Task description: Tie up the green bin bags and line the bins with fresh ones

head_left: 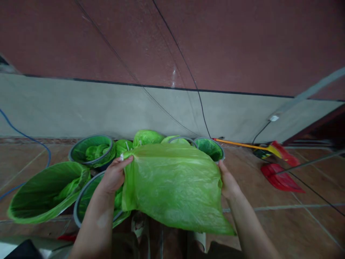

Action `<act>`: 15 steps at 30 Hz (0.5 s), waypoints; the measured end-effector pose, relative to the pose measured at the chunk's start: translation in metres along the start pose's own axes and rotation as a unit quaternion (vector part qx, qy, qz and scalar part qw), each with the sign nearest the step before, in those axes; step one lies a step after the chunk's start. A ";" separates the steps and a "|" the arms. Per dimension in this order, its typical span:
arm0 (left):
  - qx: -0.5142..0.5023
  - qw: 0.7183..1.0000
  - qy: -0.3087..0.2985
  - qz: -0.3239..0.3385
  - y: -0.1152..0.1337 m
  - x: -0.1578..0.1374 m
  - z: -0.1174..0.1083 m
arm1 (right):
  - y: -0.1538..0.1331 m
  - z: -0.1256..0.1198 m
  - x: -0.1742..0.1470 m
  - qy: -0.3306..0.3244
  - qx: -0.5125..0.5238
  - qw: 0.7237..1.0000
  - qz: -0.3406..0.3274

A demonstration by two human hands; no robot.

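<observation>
A green plastic bag (178, 187) hangs stretched sideways between my two hands, above the floor and in front of my feet. My left hand (114, 174) pinches its upper left corner, close to a white tie. At the upper right edge, my right hand (228, 179) grips the bag, with thumb and fingers closed on it. Behind the bag, parts of other green bags and a bin are hidden.
Bins lined with green bags stand to my left: a round bin (91, 149), a wide one (48, 192) and a near one (83, 205). Another bin (211, 148) is against the wall. Right lie a yellow-handled broom (242, 144) and red dustpan (280, 177). Cables cross the floor.
</observation>
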State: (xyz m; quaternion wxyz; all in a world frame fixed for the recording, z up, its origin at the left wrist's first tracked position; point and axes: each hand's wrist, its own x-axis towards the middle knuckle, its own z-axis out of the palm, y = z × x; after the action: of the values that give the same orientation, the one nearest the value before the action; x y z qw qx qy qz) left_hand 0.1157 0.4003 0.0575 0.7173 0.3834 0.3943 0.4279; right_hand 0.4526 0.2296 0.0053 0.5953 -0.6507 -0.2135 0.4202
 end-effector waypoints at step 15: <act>0.076 0.995 0.036 0.052 0.000 0.009 -0.015 | -0.019 -0.016 -0.011 -0.037 0.039 0.997 -0.052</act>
State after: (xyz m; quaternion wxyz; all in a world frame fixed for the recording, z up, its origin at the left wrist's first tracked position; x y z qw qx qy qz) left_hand 0.1050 0.4123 0.0494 0.6482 0.4412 0.4308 0.4468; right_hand 0.4633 0.2153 0.0254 0.6333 -0.5985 -0.2526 0.4207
